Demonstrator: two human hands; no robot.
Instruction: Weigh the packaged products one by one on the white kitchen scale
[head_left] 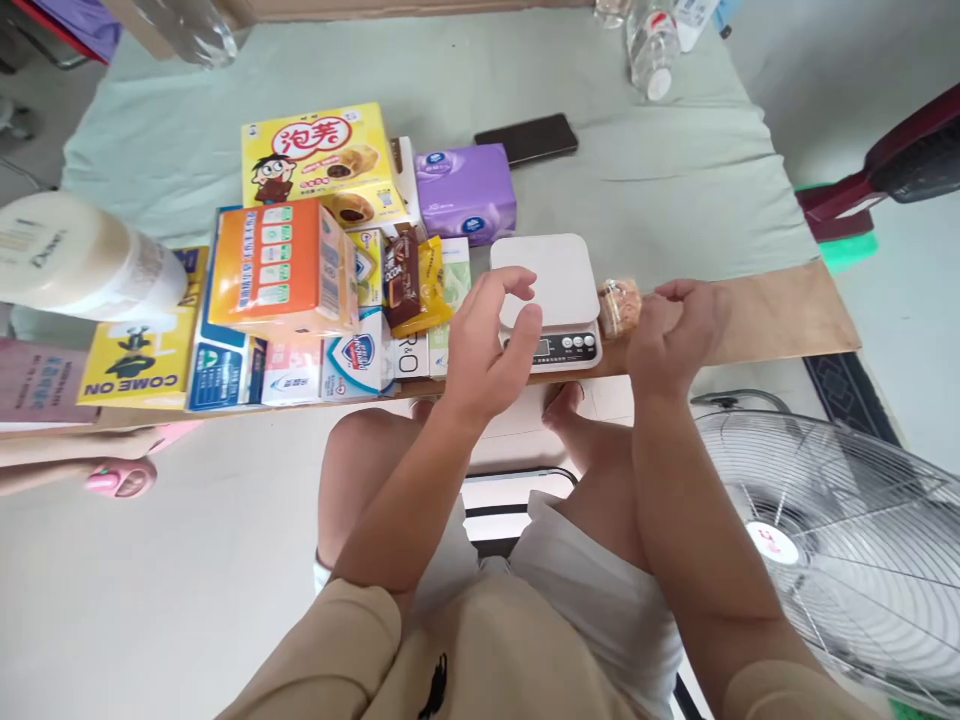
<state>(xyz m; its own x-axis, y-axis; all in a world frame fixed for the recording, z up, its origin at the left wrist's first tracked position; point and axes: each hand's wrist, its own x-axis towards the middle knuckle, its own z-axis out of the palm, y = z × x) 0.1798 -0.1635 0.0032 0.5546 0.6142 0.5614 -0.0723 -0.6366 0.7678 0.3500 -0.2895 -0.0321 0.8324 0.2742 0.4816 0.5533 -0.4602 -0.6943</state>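
My left hand point(491, 345) hovers over the left front corner of a white kitchen scale point(544, 280), thumb and fingers curved and apart, with nothing between them. The scale's platform is bare; part of its display is hidden behind my thumb. Just right of the scale lies a small snack in clear wrapping point(621, 307), orange-brown inside. My right hand point(675, 335) is beside this snack, its thumb side close to the wrapper; whether they touch is unclear. Its fingers are slightly blurred and spread from the thumb, with no object seen in them.
Left of the scale crowd an orange box point(266, 270), a yellow puff box point(322, 150), a purple tissue pack point(466, 190), brown and yellow snack packets point(412, 280) and a large white bottle point(82, 255). A phone point(529, 140) lies behind. A fan point(840, 540) stands at right.
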